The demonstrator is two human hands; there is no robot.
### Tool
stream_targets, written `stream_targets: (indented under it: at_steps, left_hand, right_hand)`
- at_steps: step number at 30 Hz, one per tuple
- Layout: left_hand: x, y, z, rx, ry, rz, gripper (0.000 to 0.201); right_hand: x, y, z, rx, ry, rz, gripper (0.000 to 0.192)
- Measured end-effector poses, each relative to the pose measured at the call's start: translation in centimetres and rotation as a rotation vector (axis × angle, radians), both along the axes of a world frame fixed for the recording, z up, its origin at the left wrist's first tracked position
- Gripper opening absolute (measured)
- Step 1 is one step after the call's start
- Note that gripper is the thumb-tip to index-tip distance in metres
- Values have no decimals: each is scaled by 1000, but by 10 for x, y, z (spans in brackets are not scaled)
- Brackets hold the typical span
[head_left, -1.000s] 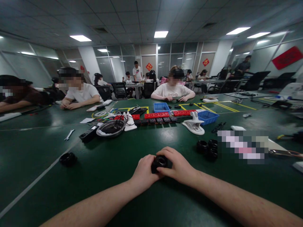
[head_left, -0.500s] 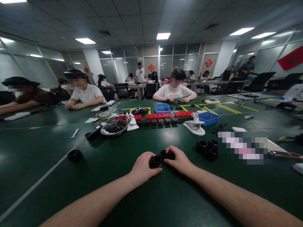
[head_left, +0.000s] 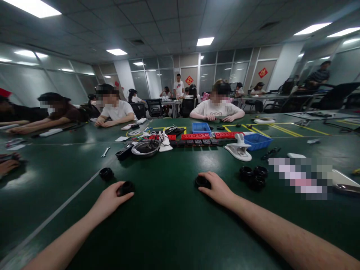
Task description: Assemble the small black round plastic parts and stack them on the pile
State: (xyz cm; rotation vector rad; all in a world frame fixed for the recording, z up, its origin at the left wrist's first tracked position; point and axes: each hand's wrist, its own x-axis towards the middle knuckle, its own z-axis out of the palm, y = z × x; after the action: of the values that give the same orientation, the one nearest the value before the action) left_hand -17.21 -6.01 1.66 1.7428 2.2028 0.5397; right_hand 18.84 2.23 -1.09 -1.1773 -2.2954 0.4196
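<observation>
On the left side of the table, my left hand point(head_left: 110, 200) has its thumb and fingers curled around a black round hollow piece point(head_left: 127, 187). Just beyond it, a similar black ring-shaped piece point(head_left: 106, 173) sits on the table, apart from the hand. My right hand point(head_left: 218, 188) grips another black round piece point(head_left: 201, 182) near the middle, low over or on the tabletop. To the right of that hand stand three more black ring-shaped pieces point(head_left: 257, 183), grouped close together. The exact kind of these pieces cannot be made out.
Across the green table point(head_left: 168, 225) lie a metal bowl point(head_left: 146, 149) with cables, red and black strips point(head_left: 195, 136), a white clamp base point(head_left: 240, 150) and blue trays point(head_left: 257, 141). A wrench point(head_left: 105, 152) lies left. Co-workers sit opposite, one person point(head_left: 216, 107) facing me.
My left hand has moved left with its black piece, away from the right hand. The right hand still holds its piece at about the same place. The camera view has shifted slightly left.
</observation>
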Motion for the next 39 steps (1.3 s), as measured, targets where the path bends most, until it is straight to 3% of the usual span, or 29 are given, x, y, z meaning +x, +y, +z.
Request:
stream_targets:
  at_steps: [4, 8, 15, 23, 31, 39]
  left_hand:
    - [-53, -26, -6, -35, 41, 158, 64]
    - [-73, -36, -7, -42, 59, 218, 67]
    - [-69, -25, 2, 87, 408, 55, 59]
    - [-65, 5, 24, 54, 653, -76, 54]
    - [-54, 35, 47, -4, 700, -213, 44]
    - [-65, 58, 43, -73, 677, -197, 53]
  right_hand:
    - [0, -1, -1, 18, -3, 3, 40]
    - [-1, -2, -1, 33, -19, 1, 41]
    - [-2, -4, 1, 40, -40, 15, 39]
    - [-1, -2, 0, 46, -35, 27, 39]
    - [-1, -1, -1, 40, -34, 24, 39]
    - [0, -1, 0, 30, -23, 29, 39]
